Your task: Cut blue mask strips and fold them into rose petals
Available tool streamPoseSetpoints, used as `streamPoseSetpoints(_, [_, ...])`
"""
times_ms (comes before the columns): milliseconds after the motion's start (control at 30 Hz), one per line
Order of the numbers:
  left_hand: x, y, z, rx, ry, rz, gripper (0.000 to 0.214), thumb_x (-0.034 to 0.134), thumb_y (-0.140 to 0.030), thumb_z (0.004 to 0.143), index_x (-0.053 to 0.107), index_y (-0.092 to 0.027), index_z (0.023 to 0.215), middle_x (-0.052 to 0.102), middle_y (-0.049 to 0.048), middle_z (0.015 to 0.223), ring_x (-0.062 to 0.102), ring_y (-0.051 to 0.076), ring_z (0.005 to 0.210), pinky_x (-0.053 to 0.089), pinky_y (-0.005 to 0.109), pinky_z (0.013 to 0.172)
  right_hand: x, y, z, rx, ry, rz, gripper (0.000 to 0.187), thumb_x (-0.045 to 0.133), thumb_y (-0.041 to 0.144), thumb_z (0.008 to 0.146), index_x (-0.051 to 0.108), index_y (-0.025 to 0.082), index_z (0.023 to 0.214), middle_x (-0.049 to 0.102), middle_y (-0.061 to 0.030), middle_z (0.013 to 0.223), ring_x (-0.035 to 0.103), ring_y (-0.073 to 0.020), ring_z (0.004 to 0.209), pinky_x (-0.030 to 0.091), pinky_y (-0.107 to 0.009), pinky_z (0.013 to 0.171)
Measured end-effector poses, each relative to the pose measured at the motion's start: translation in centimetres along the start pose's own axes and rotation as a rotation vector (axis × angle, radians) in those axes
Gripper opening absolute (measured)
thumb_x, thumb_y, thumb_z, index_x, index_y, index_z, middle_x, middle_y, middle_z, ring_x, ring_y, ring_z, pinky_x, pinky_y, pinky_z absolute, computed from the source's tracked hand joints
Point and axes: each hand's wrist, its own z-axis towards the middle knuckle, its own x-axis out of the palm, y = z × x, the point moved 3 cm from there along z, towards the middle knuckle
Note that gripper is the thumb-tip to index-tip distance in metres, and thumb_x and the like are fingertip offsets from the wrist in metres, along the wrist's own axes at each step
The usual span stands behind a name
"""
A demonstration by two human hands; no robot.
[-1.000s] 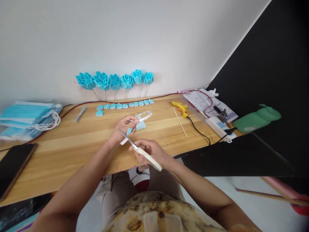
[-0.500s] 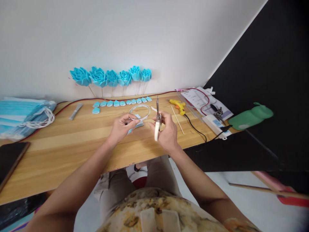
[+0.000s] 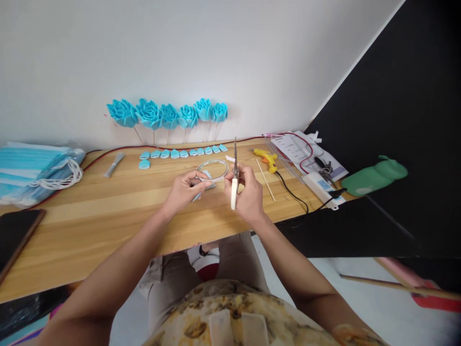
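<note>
My left hand (image 3: pixel 188 190) is closed, pinching the near edge of a thin roll of whitish tape (image 3: pixel 226 166). In my right hand (image 3: pixel 248 192) is a pair of scissors (image 3: pixel 234 190) with a white handle, its blades pointing up and looking closed. The right fingertips meet the near right side of the tape roll; whether they grip a tape end is too small to tell. A small white strip (image 3: pixel 229 158) shows beside the blades. Under my left fingers lies a light blue folded piece (image 3: pixel 197 197), partly hidden.
Blue flowers (image 3: pixel 149 114) on sticks lean on the wall behind a row of small blue folded pieces (image 3: pixel 175 154). To the right are a thin stick (image 3: pixel 265 180), yellow glue gun (image 3: pixel 266 158), power strip (image 3: pixel 321 189) and green bottle (image 3: pixel 374 177). Leftward: face masks (image 3: pixel 32 168), phone (image 3: pixel 18 235).
My hands have come closer together, the right fingertips now at the tape roll. The strip stretched from the roll no longer shows between them. The view has shifted slightly.
</note>
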Motion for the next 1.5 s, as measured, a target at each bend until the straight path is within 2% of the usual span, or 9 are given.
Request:
streamPoseSetpoints(167, [-0.1, -0.4, -0.1, 0.012, -0.035, 0.026, 0.024, 0.081, -0.036, 0.069, 0.066, -0.017, 0.071, 0.055, -0.0027, 0.046, 0.042, 0.008, 0.04, 0.028, 0.02, 0.043, -0.3, 0.5, 0.1, 0.127, 0.034, 0.134, 0.037, 0.066, 0.022, 0.078, 0.053, 0.026, 0.112, 0.07, 0.0001, 0.092, 0.066, -0.0154, 0.079, 0.053, -0.031, 0.078])
streamPoseSetpoints(333, [-0.3, -0.2, -0.1, 0.009, -0.067, 0.023, 0.023, 0.081, -0.035, 0.07, 0.066, -0.017, 0.073, 0.054, -0.004, 0.046, 0.041, 0.007, 0.04, 0.027, 0.02, 0.044, -0.6, 0.8, 0.2, 0.157, 0.027, 0.164, 0.04, 0.07, 0.026, 0.076, 0.054, 0.026, 0.113, 0.067, 0.0009, 0.09, 0.064, -0.0152, 0.08, 0.052, -0.03, 0.077])
streamPoseSetpoints(433, [-0.6, -0.2, 0.1, 0.02, -0.083, -0.03, 0.024, 0.08, -0.035, 0.07, 0.064, -0.018, 0.072, 0.055, -0.0045, 0.045, 0.043, 0.008, 0.04, 0.031, 0.021, 0.046, -0.8, 0.8, 0.6, 0.183, 0.083, 0.267, 0.042, 0.073, 0.031, 0.077, 0.055, 0.026, 0.114, 0.063, 0.0017, 0.087, 0.06, -0.0134, 0.077, 0.049, -0.028, 0.073])
streamPoseSetpoints(633, [-1.6, -0.1, 0.7, 0.009, -0.172, -0.253, 0.03, 0.081, -0.039, 0.07, 0.06, -0.018, 0.07, 0.051, -0.0068, 0.043, 0.041, 0.006, 0.038, 0.03, 0.021, 0.047, -1.8, 0.8, 0.4, 0.257, 0.338, 0.698, 0.053, 0.076, 0.052, 0.076, 0.055, 0.023, 0.115, 0.058, 0.0019, 0.082, 0.053, -0.0096, 0.064, 0.043, -0.023, 0.058])
streamPoseSetpoints(800, [-1.7, 0.5, 0.9, -0.057, -0.118, -0.381, 0.036, 0.082, -0.042, 0.07, 0.055, -0.019, 0.07, 0.047, -0.0075, 0.039, 0.038, 0.006, 0.038, 0.027, 0.02, 0.046, -0.8, 0.3, -2.8, 0.288, 0.682, 0.977, 0.056, 0.064, 0.063, 0.084, 0.056, 0.021, 0.12, 0.061, -0.0033, 0.087, 0.053, -0.0105, 0.062, 0.04, -0.022, 0.052])
streamPoseSetpoints(900, [-1.5, 0.5, 0.8, -0.066, -0.086, -0.419, 0.04, 0.083, -0.043, 0.07, 0.052, -0.019, 0.068, 0.047, -0.0076, 0.038, 0.037, 0.006, 0.038, 0.028, 0.02, 0.047, 0.3, -0.6, -4.5, 0.375, 0.799, 1.094, 0.058, 0.061, 0.064, 0.086, 0.057, 0.02, 0.122, 0.061, -0.0038, 0.087, 0.054, -0.0101, 0.062, 0.041, -0.022, 0.054])
streamPoseSetpoints(1133, [-1.4, 0.6, 0.7, -0.053, -0.028, -0.445, 0.039, 0.081, -0.044, 0.074, 0.052, -0.019, 0.069, 0.047, -0.0072, 0.038, 0.036, 0.006, 0.038, 0.029, 0.02, 0.047, 1.4, -1.2, -5.1, 0.461, 0.864, 1.146, 0.062, 0.054, 0.07, 0.086, 0.059, 0.018, 0.12, 0.062, -0.0047, 0.087, 0.057, -0.0114, 0.064, 0.044, -0.024, 0.059])
streamPoseSetpoints(1333, [-1.3, 1.0, 0.6, -0.062, 0.026, -0.469, 0.038, 0.082, -0.045, 0.073, 0.056, -0.018, 0.071, 0.048, -0.006, 0.036, 0.038, 0.007, 0.038, 0.027, 0.019, 0.045, 2.0, -0.8, -4.3, 0.492, 0.832, 1.185, 0.062, 0.055, 0.073, 0.084, 0.06, 0.017, 0.112, 0.064, -0.007, 0.085, 0.054, -0.0134, 0.064, 0.043, -0.026, 0.059])
streamPoseSetpoints(1500, [-1.1, 1.4, 0.4, -0.083, 0.079, -0.464, 0.038, 0.083, -0.047, 0.073, 0.058, -0.018, 0.075, 0.049, -0.006, 0.037, 0.039, 0.007, 0.039, 0.029, 0.019, 0.048, 2.6, -0.6, -3.6, 0.479, 0.84, 1.235, 0.062, 0.053, 0.075, 0.082, 0.061, 0.018, 0.105, 0.062, -0.0051, 0.075, 0.053, -0.0157, 0.061, 0.043, -0.028, 0.056])
